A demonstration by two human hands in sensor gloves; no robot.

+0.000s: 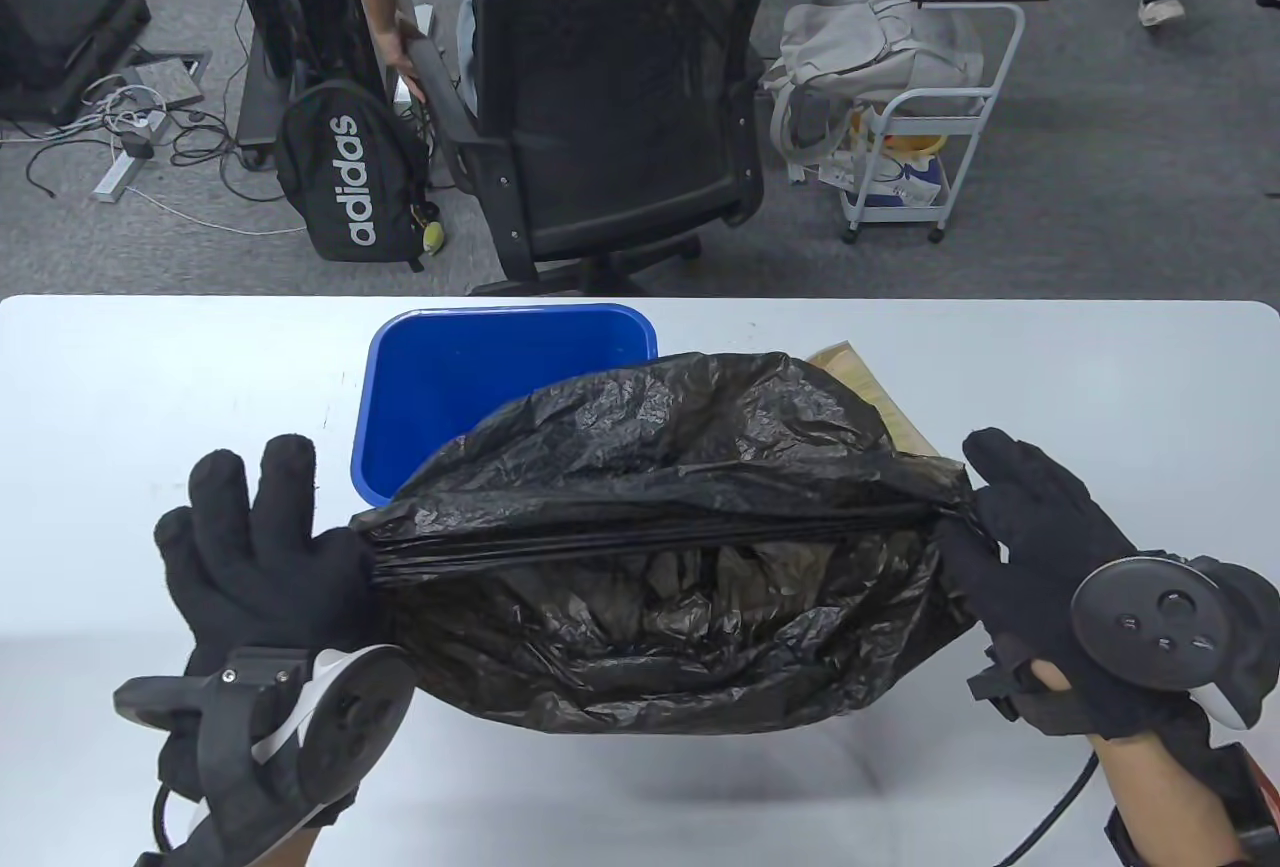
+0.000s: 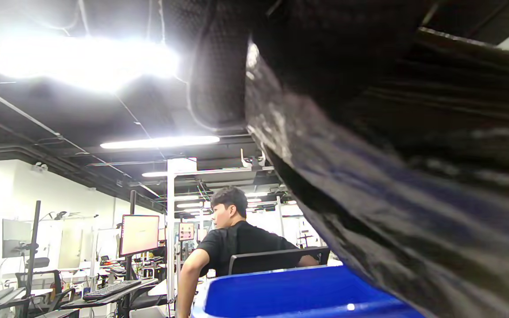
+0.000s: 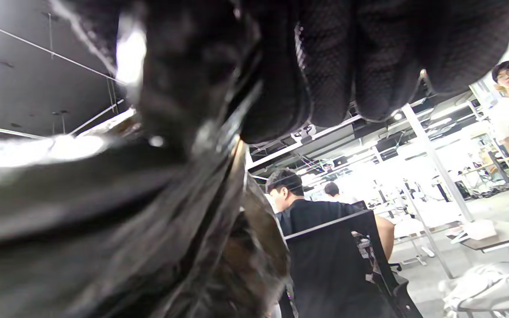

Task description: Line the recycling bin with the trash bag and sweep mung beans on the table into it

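Left hand (image 1: 265, 547) near-left over the bench (image 1: 120, 387), fingers spread straight, thumb side pinching the left end of the bag (image 1: 660, 547) mouth. Bag, black, stretched wide between both hands, held above the bench, its far part overlapping the bin (image 1: 450, 387). Bin blue, far-centre on the bench, just behind the bag. Right hand (image 1: 1050, 557) near-right, pinching the bag's right end, other fingers extended. Mung beans not visible.

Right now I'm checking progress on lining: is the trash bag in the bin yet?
Not yet. The trash bag is held stretched between left hand and right hand, above the bare blue bin.
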